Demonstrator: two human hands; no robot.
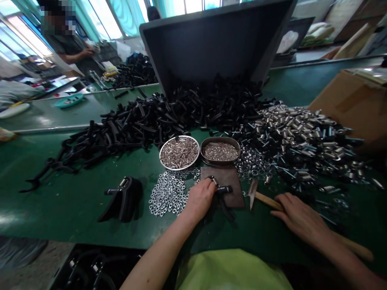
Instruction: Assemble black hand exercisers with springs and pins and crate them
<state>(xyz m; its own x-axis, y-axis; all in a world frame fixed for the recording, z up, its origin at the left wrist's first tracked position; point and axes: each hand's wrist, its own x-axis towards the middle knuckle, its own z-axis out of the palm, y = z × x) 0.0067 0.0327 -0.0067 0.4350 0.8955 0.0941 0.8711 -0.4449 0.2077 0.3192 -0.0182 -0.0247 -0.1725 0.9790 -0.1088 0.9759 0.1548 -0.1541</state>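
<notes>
My left hand (201, 197) is closed on a black plastic clamp part (224, 203) with a shiny metal barrel at its top. The part lies over a flat brown metal plate (234, 181), and my fingers hide some of it. My right hand (298, 213) curls over the wooden handle of a hammer (264, 199), thumb on the near side and fingers on the far side. The hammer head rests on the green table just right of the plate. Left of my left hand lies a spread of small metal nuts (169, 193).
Beyond the plate stand a white bowl of metal pins (179, 153) and a dark tin of small rivets (220, 152). Black parts (130, 125) spill from a tilted grey bin (217, 44). Metal barrels (299, 125) and bolts heap at right beside a cardboard box (353, 104). Another person (72, 48) stands back left.
</notes>
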